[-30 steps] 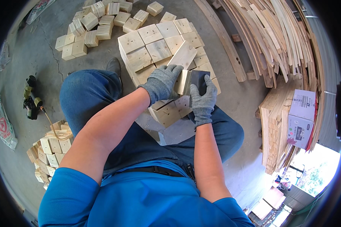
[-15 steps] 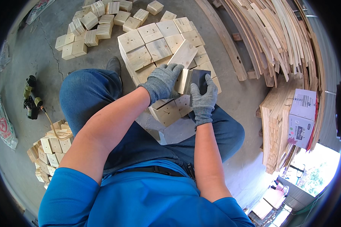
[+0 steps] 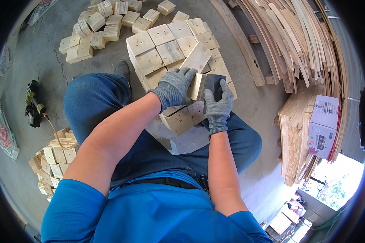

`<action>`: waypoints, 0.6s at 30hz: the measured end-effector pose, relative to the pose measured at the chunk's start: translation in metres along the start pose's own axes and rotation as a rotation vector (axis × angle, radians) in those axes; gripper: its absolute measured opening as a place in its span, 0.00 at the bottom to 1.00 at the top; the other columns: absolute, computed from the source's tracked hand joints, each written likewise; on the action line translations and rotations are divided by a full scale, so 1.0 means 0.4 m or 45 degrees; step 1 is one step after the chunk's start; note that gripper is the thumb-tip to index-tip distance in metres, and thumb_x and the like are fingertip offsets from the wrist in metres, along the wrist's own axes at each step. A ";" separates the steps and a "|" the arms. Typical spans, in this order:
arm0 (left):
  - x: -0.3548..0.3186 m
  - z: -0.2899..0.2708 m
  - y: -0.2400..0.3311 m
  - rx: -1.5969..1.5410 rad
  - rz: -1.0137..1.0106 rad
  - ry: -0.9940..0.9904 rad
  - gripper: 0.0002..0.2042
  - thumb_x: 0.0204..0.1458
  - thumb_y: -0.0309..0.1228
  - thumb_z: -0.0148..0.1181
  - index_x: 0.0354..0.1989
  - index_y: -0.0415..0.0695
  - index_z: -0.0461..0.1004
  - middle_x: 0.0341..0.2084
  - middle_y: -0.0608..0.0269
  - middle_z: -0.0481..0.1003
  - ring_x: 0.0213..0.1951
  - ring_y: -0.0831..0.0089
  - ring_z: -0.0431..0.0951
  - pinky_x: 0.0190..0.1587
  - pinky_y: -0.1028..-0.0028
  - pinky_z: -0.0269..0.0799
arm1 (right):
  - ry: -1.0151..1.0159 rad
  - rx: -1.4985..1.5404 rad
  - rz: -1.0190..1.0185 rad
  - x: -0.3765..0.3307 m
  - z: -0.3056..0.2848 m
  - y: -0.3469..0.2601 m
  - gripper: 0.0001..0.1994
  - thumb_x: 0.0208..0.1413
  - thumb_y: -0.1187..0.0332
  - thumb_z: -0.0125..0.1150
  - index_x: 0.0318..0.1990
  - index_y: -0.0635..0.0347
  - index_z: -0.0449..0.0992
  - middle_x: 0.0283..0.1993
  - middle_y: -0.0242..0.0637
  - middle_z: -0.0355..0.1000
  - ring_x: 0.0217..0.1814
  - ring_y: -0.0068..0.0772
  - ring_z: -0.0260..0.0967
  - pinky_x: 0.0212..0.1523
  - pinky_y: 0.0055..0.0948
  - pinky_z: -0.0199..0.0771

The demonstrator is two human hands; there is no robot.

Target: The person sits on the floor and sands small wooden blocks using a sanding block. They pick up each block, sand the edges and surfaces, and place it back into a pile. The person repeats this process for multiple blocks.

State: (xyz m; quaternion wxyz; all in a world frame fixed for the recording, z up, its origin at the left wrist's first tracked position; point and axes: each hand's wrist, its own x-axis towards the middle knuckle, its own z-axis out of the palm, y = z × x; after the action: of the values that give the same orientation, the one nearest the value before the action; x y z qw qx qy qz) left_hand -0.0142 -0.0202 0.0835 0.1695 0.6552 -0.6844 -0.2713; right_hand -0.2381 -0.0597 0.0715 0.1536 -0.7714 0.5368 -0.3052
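Observation:
My left hand [image 3: 174, 86], in a grey knit glove, grips a small pale wooden block [image 3: 197, 86] and holds it upright in front of me. My right hand [image 3: 218, 104], also gloved, presses a dark sanding block [image 3: 213, 83] against the block's right face. Both hands hover over my lap, just in front of a low stack of square wooden blocks [image 3: 166, 48]. A few more blocks [image 3: 182, 118] lie under my hands between my knees.
Loose wooden blocks [image 3: 97, 28] are scattered on the concrete floor at the upper left, another pile [image 3: 54, 158] sits at my left. A nail gun with hose [image 3: 33, 106] lies on the left. Long wooden slats [image 3: 296, 44] and a cardboard box [image 3: 323, 125] fill the right.
My hands and the block stay in nearly the same place; the right hand with the sanding block shifts only slightly against the wood.

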 end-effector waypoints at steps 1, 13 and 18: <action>0.000 0.000 0.000 0.000 -0.001 -0.002 0.54 0.39 0.52 0.84 0.76 0.45 0.61 0.70 0.47 0.68 0.69 0.44 0.70 0.72 0.52 0.69 | 0.005 0.004 -0.007 0.000 0.001 0.002 0.35 0.54 0.62 0.81 0.68 0.60 0.74 0.62 0.51 0.73 0.64 0.55 0.72 0.68 0.49 0.74; -0.001 0.000 0.003 0.023 0.002 0.012 0.55 0.39 0.52 0.84 0.76 0.45 0.61 0.70 0.48 0.69 0.69 0.45 0.70 0.72 0.53 0.69 | 0.002 -0.003 -0.004 0.000 -0.001 0.001 0.35 0.54 0.62 0.81 0.68 0.60 0.73 0.62 0.52 0.73 0.64 0.55 0.72 0.67 0.49 0.75; 0.000 0.005 -0.001 0.030 0.008 0.018 0.55 0.39 0.52 0.83 0.76 0.46 0.61 0.70 0.48 0.68 0.69 0.45 0.70 0.71 0.52 0.69 | 0.011 -0.002 -0.009 -0.001 0.001 0.003 0.35 0.54 0.62 0.81 0.68 0.60 0.73 0.62 0.52 0.73 0.64 0.55 0.73 0.67 0.49 0.75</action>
State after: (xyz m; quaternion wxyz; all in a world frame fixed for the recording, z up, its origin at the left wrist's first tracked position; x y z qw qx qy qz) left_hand -0.0153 -0.0201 0.0817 0.1676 0.6569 -0.6883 -0.2582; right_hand -0.2389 -0.0596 0.0705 0.1496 -0.7721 0.5351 -0.3085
